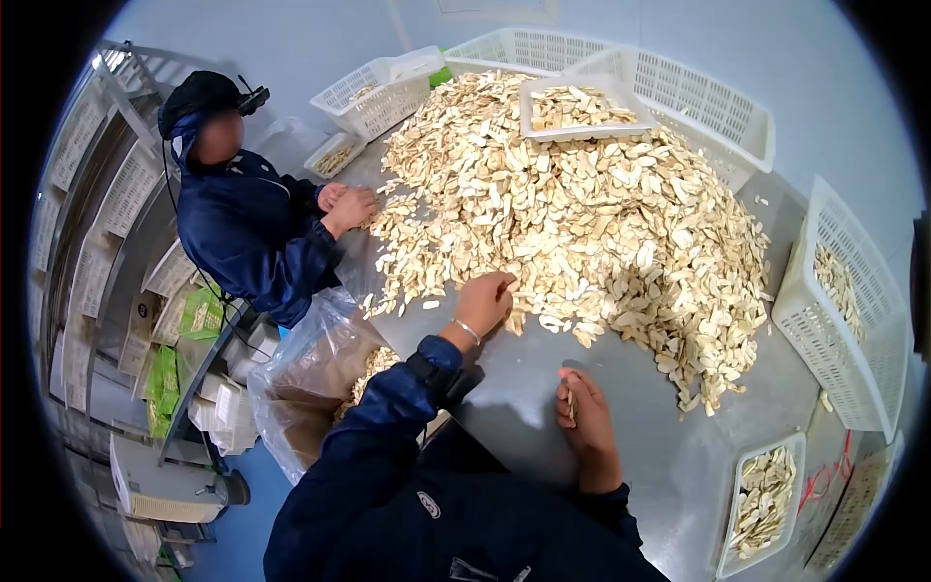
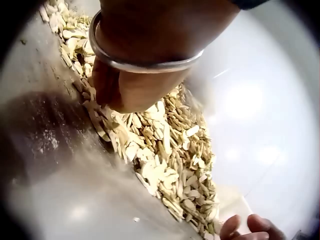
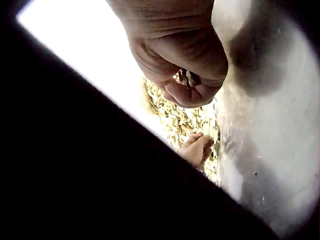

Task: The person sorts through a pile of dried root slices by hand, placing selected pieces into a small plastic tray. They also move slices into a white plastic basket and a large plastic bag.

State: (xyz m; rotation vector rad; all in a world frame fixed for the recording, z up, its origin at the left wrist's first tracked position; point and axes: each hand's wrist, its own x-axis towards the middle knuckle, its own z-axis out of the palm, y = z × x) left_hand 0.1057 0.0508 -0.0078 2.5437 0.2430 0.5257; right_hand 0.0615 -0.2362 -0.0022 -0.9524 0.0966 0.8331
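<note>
A large heap of pale dried slices with tan edges covers much of the metal table. My left hand, wearing a silver bangle, reaches down to the near edge of the heap. Its bent fingertips are right at the slices; the palm side is hidden, so I cannot tell whether they pinch one. Nearer my body, over the bare metal, my right hand holds a few slices in its curled fingers. In the right wrist view, bits of slice show between its thumb and fingers.
A shallow tray of slices sits on the heap. White perforated baskets line the back; another basket and a small tray stand right, near red scissors. Left are a plastic bag and another person at the table.
</note>
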